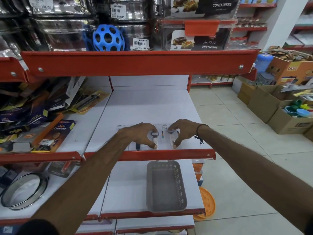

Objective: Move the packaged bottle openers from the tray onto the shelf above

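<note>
Packaged bottle openers lie side by side near the front edge of the white shelf. My left hand rests on one white-handled opener pack, fingers and thumb pinching it. My right hand pinches another white-handled opener pack beside it. A dark-handled opener pack lies left of these, partly under my left hand. The grey plastic tray sits on the shelf below with nothing visible in it.
Boxed kitchen goods crowd the shelf to the left. A red shelf lip hangs overhead with steel containers and a blue ball. Cardboard boxes stand on the tiled floor at the right. An orange sieve leans below.
</note>
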The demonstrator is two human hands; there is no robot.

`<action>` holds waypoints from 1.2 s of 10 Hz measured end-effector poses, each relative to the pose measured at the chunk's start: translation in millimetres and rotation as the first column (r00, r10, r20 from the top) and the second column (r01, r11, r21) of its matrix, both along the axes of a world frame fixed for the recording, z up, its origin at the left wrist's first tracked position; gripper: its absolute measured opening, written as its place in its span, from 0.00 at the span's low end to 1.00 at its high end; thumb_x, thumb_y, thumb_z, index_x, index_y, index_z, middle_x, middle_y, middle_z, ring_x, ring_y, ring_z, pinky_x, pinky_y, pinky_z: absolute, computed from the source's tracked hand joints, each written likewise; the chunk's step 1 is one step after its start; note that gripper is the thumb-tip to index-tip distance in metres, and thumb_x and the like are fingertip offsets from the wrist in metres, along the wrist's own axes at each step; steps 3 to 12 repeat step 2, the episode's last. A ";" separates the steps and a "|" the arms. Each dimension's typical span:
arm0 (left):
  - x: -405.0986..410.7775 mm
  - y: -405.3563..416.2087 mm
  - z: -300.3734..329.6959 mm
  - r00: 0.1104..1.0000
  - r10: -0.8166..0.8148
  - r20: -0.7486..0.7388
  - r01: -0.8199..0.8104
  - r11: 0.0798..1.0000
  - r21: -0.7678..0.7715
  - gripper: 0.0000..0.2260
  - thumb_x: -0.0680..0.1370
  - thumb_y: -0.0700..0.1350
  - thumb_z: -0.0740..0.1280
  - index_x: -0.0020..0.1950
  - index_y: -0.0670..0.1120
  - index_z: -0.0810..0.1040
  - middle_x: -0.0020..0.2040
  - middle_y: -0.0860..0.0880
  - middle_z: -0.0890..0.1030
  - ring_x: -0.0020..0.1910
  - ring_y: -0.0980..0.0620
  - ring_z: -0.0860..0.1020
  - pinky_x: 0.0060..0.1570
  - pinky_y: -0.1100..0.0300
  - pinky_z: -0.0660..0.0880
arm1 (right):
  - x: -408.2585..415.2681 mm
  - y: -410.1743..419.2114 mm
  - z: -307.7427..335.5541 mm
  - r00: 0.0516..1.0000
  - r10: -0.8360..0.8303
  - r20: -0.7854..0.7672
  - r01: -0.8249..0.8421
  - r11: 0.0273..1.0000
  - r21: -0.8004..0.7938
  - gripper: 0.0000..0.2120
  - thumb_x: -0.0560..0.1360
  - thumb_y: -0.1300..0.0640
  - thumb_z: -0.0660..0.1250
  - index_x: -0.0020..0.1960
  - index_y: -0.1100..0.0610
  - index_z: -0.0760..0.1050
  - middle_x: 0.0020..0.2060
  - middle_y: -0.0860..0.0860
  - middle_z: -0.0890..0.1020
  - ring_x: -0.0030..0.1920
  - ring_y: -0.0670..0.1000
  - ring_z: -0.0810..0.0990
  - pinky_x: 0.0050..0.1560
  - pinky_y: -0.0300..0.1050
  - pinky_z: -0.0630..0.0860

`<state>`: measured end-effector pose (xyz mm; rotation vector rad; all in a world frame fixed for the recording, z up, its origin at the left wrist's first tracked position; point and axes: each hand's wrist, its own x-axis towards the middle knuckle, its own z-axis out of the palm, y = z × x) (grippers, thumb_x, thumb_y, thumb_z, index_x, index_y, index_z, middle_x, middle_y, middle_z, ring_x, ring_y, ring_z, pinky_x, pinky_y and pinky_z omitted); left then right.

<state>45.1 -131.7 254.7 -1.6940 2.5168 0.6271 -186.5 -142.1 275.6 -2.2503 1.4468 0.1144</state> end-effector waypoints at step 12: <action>1.8 3.3 -1.8 0.999 -0.006 -0.034 0.006 1.000 0.011 0.40 0.68 0.62 0.75 0.75 0.51 0.65 0.77 0.49 0.67 0.73 0.45 0.68 0.65 0.55 0.66 | -5.1 3.7 -1.1 0.999 -0.033 0.019 0.033 0.999 -0.017 0.42 0.64 0.43 0.82 0.74 0.52 0.71 0.74 0.50 0.72 0.73 0.54 0.70 0.72 0.51 0.65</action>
